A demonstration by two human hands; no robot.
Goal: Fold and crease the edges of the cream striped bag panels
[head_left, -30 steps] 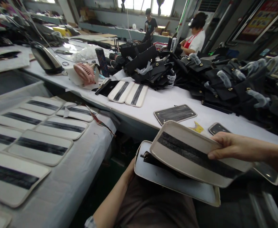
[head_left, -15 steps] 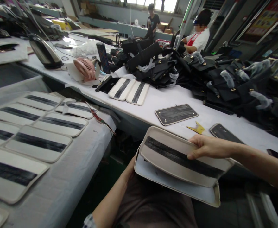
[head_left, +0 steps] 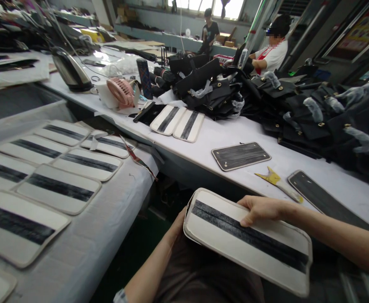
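A white panel [head_left: 250, 240] with rounded corners and a wide black stripe lies over a shallow, raised-edge white piece, which looks like a bag body, above my lap. My right hand [head_left: 262, 209] grips the panel's far long edge, thumb on the face near the stripe, fingers out of sight behind. At the left end, my left hand [head_left: 178, 223] holds the bag body from the side; its fingers are mostly hidden behind it. Several similar striped white panels [head_left: 60, 187] lie on the covered table to the left. Two dark panels [head_left: 241, 156] with small metal studs rest on the table ahead.
Past the dark panels is a heap of black bags [head_left: 317, 113] with wrapped handles. Two striped panels [head_left: 188, 125], a pink fan [head_left: 120, 92], a kettle [head_left: 71, 71] and a yellow-ended tool [head_left: 277, 181] are on the white table [head_left: 203, 162]. Two people are farther back.
The striped panel has come down flat over the bag body, covering the inside that showed below it. My right hand has moved slightly left and down with it. The view has shifted a little.
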